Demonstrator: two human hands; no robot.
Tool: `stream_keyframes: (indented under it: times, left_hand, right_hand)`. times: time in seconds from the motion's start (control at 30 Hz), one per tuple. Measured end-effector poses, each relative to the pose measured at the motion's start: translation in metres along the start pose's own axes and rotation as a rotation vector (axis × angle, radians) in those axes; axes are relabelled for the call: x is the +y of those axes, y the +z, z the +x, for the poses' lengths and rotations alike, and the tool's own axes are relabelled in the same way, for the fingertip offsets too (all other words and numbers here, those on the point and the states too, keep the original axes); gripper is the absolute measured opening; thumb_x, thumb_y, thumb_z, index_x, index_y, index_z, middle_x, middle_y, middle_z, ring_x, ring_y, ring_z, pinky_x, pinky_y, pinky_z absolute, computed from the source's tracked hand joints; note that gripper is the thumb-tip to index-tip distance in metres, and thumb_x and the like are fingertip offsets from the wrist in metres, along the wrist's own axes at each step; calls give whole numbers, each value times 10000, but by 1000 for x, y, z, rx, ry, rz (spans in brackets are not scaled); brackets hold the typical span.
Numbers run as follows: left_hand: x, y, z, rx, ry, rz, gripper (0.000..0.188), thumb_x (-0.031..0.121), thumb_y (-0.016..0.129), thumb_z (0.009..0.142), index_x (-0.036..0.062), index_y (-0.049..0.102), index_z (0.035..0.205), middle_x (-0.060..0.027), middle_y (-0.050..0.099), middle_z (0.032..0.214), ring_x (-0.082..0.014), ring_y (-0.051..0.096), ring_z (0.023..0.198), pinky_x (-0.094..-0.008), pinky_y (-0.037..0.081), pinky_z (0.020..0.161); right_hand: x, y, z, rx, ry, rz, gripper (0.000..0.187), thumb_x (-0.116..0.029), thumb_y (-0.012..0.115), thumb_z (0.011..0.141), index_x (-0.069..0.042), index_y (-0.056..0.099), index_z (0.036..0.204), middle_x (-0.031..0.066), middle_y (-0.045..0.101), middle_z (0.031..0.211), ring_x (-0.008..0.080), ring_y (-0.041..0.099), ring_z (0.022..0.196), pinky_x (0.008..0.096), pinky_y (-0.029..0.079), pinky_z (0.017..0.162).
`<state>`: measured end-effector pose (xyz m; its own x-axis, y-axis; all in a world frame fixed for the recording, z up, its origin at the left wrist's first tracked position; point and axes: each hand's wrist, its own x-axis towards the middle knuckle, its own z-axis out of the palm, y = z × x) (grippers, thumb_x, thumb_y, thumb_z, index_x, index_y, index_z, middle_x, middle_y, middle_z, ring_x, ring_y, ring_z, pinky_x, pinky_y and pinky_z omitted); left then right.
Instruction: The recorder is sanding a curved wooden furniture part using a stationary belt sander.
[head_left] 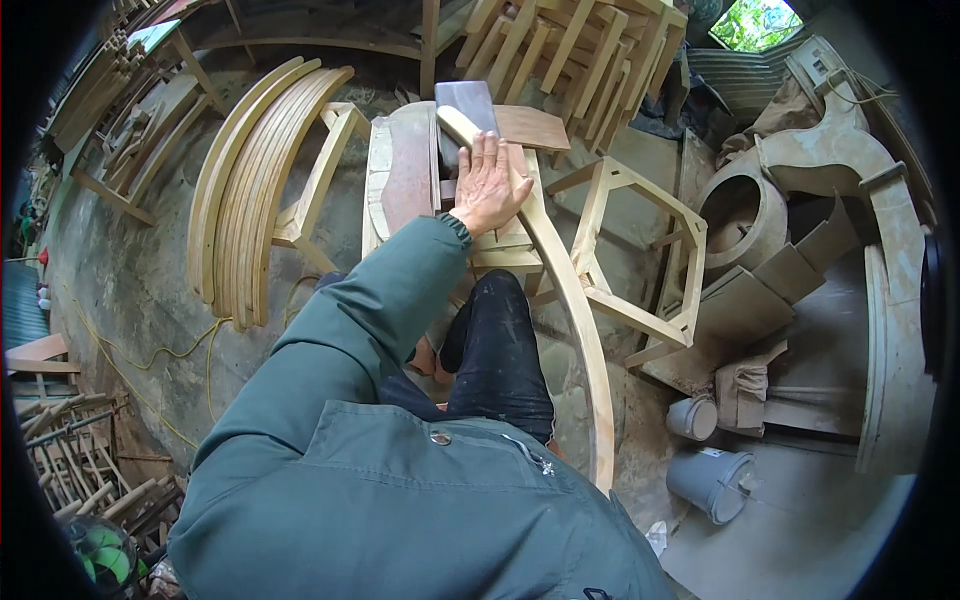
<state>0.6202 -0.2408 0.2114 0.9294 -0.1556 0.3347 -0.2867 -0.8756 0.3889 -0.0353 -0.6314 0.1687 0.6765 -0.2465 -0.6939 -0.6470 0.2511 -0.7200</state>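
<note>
My left hand (487,188) lies flat, fingers stretched forward, pressing down on a long curved wooden piece (575,300). It is not wrapped round the wood. The far end of the piece rests over a grey flat-topped block or belt (465,98) on a wooden bench-like stand (405,160). From there the piece bends back past my right leg to my right side, where the jacket meets its near end. My right hand is not in view; whether it touches the piece cannot be seen.
Several curved wooden pieces (245,190) lean stacked against a wooden frame (325,180) at left. An angular wooden frame (645,325) stands at right, beside a dusty machine with a round housing (745,215). A grey bucket (712,480) sits lower right. Yellow cord (140,385) crosses the floor.
</note>
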Motion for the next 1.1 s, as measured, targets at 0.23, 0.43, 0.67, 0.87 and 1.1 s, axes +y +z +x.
stream_keyframes:
  times: [0.23,0.43,0.67,0.87,1.1]
  left_hand:
    - [-18,-26,42,-46,-59,132,986,651,456,982,-124,296,1570,-329,211,1665,-447,116,1588,-589,57,1274]
    - [-69,-20,103,-123,-146,201,1024,705,410,980,-93,249,1600,-306,212,1679,-437,130,1591,-557,97,1281]
    - [-98,-17,139,-85,-147,223,1032,732,398,975,-86,280,1593,-284,257,1672,-422,180,1583,-560,129,1274]
    - [-72,-19,110,-124,-102,258,1031,726,378,990,-113,277,1581,-307,263,1657,-436,193,1576,-581,151,1270]
    - [15,-15,-1,-104,-10,137,1026,689,436,994,-140,260,1573,-350,227,1653,-466,137,1582,-599,87,1271]
  right_hand:
    - [-52,68,19,47,-87,-230,311,-260,723,991,0,646,1145,33,717,913,106,666,795,307,552,720]
    - [-121,122,74,-80,-99,-176,282,-270,710,997,-10,612,1046,62,703,850,123,653,710,304,542,667]
    - [-234,203,115,-227,-87,-365,304,-115,723,956,-5,516,1149,81,667,789,165,659,581,307,552,545]
    - [-237,224,104,-197,-203,-431,346,-53,719,892,2,532,1177,75,661,792,147,648,561,312,539,528]
    - [-76,92,62,114,-96,-575,521,-189,800,793,-36,588,1243,155,692,1049,302,693,1024,425,544,865]
